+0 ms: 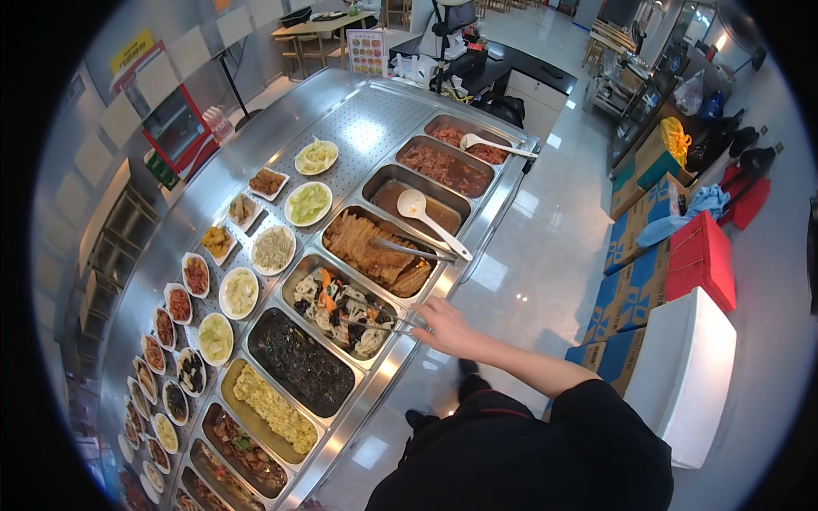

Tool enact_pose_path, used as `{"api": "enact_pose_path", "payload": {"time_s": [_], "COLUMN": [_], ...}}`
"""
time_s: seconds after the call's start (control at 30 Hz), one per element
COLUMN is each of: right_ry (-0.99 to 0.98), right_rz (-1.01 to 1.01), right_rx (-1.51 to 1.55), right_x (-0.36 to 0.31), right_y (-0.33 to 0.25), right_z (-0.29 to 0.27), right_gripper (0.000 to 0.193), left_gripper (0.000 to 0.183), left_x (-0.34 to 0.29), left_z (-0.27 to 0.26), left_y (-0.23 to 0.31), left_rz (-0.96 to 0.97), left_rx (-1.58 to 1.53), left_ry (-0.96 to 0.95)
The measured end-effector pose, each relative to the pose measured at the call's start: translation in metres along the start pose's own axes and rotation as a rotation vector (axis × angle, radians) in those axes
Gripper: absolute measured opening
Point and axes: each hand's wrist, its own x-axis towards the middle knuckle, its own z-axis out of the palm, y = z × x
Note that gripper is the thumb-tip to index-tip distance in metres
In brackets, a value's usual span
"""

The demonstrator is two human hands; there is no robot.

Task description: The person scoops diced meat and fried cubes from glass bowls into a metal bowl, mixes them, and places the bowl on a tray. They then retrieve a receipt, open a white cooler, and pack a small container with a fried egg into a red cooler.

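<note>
Right hand point(441, 327) clamped on tongs point(399, 330): slim, shiny metal, over a steel tray point(339, 343) holding a mix of black, orange and pale pieces point(326, 298). Trays either side, from where I stand: dark shreds point(300, 362), brown slabs point(362, 251). All set in a steel bench point(298, 102). Left hand hidden, can't tell.

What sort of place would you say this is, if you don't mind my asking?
Probably a canteen or buffet-style eatery: a steel serving counter holds food pans and rows of plated foods, and a light wooden table stands beyond.
</note>
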Motion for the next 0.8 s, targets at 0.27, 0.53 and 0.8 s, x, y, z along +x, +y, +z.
{"api": "enact_pose_path", "payload": {"time_s": [0.27, 0.53, 0.8], "right_ry": [-0.063, 0.070, 0.308], "right_rz": [0.393, 0.751, 0.931], "right_rx": [0.397, 0.592, 0.898], "right_x": [-0.088, -0.189, -0.182], "right_y": [0.123, 0.295, 0.394], "right_z": [-0.075, -0.198, -0.274], "right_gripper": [0.018, 0.015, 0.021], "left_gripper": [0.035, 0.035, 0.036], "left_x": [-0.133, -0.295, -0.406], "left_z": [0.066, 0.302, 0.488], "left_y": [-0.017, 0.019, 0.247], "left_rz": [-0.613, -0.934, -0.523], "left_rx": [-0.179, 0.038, -0.096], "left_ry": [-0.362, -1.102, -1.675]}}
